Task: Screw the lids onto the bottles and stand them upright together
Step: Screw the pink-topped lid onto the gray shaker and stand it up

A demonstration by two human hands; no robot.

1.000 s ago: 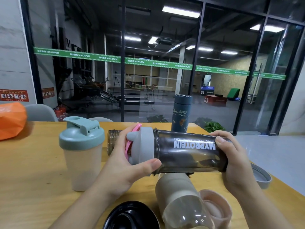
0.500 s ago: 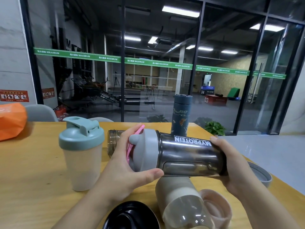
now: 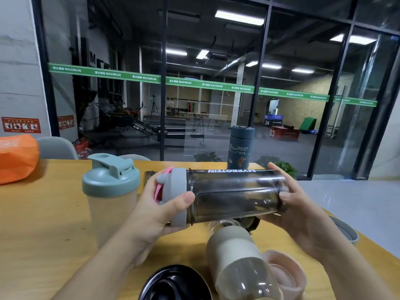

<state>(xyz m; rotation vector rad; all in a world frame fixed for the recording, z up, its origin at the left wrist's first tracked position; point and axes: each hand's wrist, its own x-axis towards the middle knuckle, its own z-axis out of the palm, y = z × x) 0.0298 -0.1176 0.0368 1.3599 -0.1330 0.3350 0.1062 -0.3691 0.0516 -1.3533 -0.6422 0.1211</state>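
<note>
I hold a dark smoky shaker bottle (image 3: pixel 236 195) level above the table. My left hand (image 3: pixel 155 211) grips its grey lid (image 3: pixel 177 191), which has a pink flip tab. My right hand (image 3: pixel 296 204) grips the bottle's base end. A cream shaker with a teal lid (image 3: pixel 111 191) stands upright to the left. A beige bottle (image 3: pixel 238 258) lies on its side below, without a lid. Near it are a black lid (image 3: pixel 175 284), a pink lid (image 3: pixel 285 271) and a grey lid (image 3: pixel 344 232). A dark blue flask (image 3: pixel 240 148) stands upright behind.
The wooden table (image 3: pixel 43 224) ends at its right edge near the grey lid. An orange bag (image 3: pixel 15 159) sits at the far left. Another clear bottle (image 3: pixel 149 176) lies behind the lid in my left hand. A glass wall stands beyond the table.
The dark bottle has turned about its long axis, so its white lettering has rolled from the front to the top edge. Both hands have kept their hold.
</note>
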